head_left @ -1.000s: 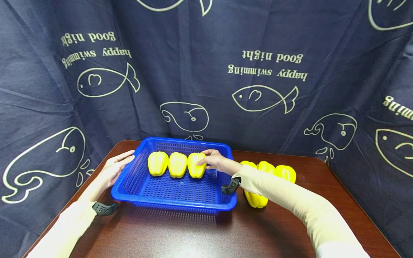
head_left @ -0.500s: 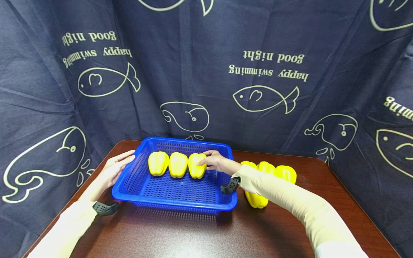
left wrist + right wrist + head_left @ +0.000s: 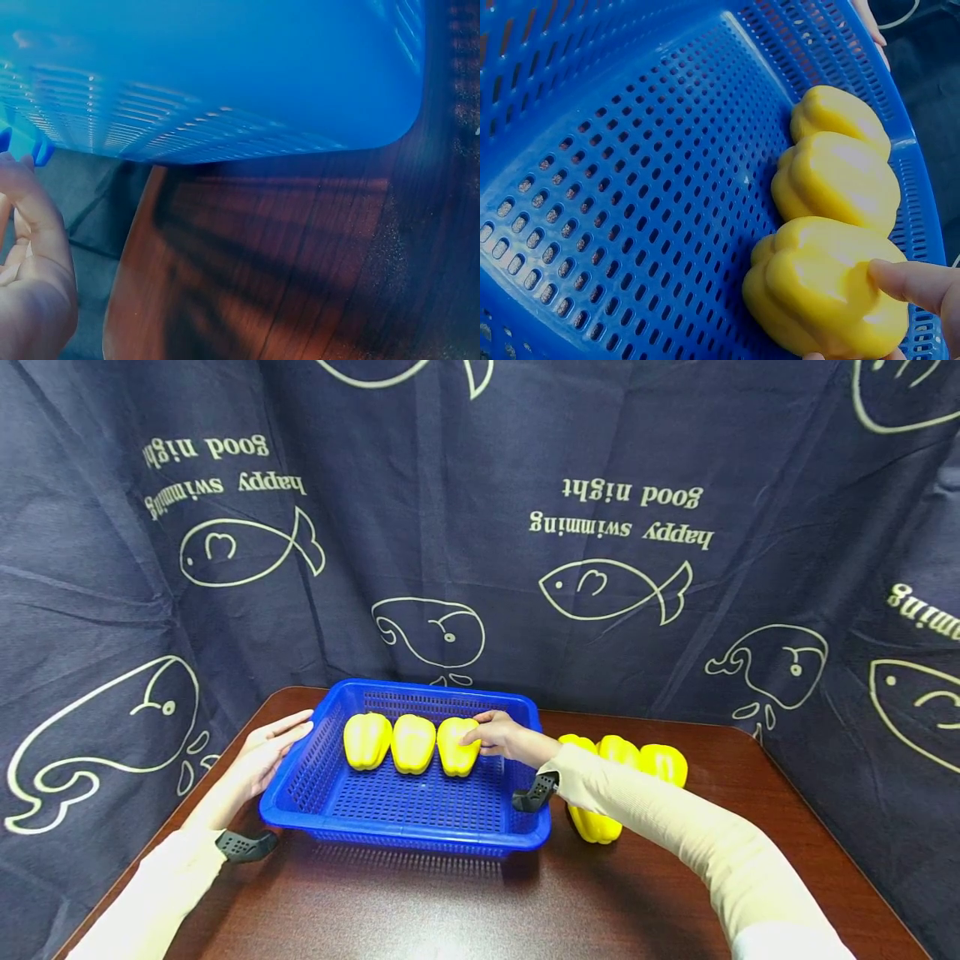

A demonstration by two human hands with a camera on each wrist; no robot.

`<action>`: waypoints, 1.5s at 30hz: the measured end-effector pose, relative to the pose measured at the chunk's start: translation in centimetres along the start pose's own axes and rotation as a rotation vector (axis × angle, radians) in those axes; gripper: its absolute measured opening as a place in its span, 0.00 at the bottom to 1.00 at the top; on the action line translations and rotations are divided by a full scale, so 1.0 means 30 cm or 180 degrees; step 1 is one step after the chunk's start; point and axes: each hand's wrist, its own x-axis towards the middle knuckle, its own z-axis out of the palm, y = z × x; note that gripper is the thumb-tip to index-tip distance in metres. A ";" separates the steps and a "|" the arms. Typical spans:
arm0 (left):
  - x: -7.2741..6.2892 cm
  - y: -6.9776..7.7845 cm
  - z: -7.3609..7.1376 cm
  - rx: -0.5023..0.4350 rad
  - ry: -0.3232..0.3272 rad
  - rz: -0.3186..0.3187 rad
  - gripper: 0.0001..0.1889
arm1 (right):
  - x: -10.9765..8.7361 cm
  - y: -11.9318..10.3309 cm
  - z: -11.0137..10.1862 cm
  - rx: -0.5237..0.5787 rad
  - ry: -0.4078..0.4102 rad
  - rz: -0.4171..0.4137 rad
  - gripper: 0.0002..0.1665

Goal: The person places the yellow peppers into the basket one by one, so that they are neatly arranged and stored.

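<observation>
Three yellow bell peppers lie in a row in a blue plastic basket (image 3: pixel 405 839). My right hand (image 3: pixel 504 737) grips the rightmost bell pepper (image 3: pixel 454 752), its thumb (image 3: pixel 907 281) pressed on the near side and fingertips showing below it in the right wrist view. Beside it are the middle bell pepper (image 3: pixel 413 745) and the left bell pepper (image 3: pixel 367 742). At the basket's left rim, my left hand (image 3: pixel 264 755) holds the edge with its fingers. In the left wrist view that hand (image 3: pixel 34 262) is partly cut off, below the basket's slotted wall (image 3: pixel 225 75).
Several more yellow bell peppers (image 3: pixel 663 765) lie on the brown wooden table (image 3: pixel 360 910) right of the basket, partly hidden by my right sleeve (image 3: pixel 645 793). A dark blue curtain (image 3: pixel 465 527) with fish drawings hangs behind and at the sides.
The right hand and the bell pepper it grips have shifted very slightly to the right. The left hand and the basket stay where they were.
</observation>
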 end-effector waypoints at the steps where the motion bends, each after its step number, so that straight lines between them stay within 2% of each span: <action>1: 0.000 0.001 0.001 0.0021 0.0012 -0.0001 0.16 | 0.006 0.003 -0.004 0.0020 -0.0005 -0.0014 0.33; 7: 0.001 0.006 0.005 0.0055 0.0034 -0.0029 0.19 | 0.001 -0.011 -0.025 -0.0009 0.0027 -0.0101 0.35; 14: 0.002 0.001 0.002 0.0100 0.0041 -0.0019 0.22 | -0.034 -0.053 -0.051 -0.0239 0.0056 -0.0236 0.38; 20: 0.002 0.000 0.007 -0.0022 -0.0027 -0.0045 0.16 | -0.061 -0.080 -0.089 -0.0264 0.0083 -0.0417 0.38; 26: -0.003 0.009 0.009 -0.0058 0.0013 -0.0061 0.14 | -0.099 -0.100 -0.128 -0.0341 0.0205 -0.0682 0.36; 29: -0.006 0.014 0.008 -0.0057 0.0053 -0.0073 0.14 | -0.122 -0.108 -0.156 -0.0395 0.0275 -0.0769 0.35; 35: -0.007 0.011 0.008 -0.0036 0.0004 -0.0073 0.13 | -0.158 -0.107 -0.223 -0.0623 0.0492 -0.0954 0.35; 39: -0.007 0.008 0.008 -0.0065 -0.0016 -0.0068 0.14 | -0.173 -0.092 -0.271 -0.0851 0.0670 -0.1109 0.34; 45: -0.007 0.011 0.007 -0.0098 -0.0014 -0.0094 0.14 | -0.209 -0.061 -0.349 -0.1001 0.0756 -0.1233 0.33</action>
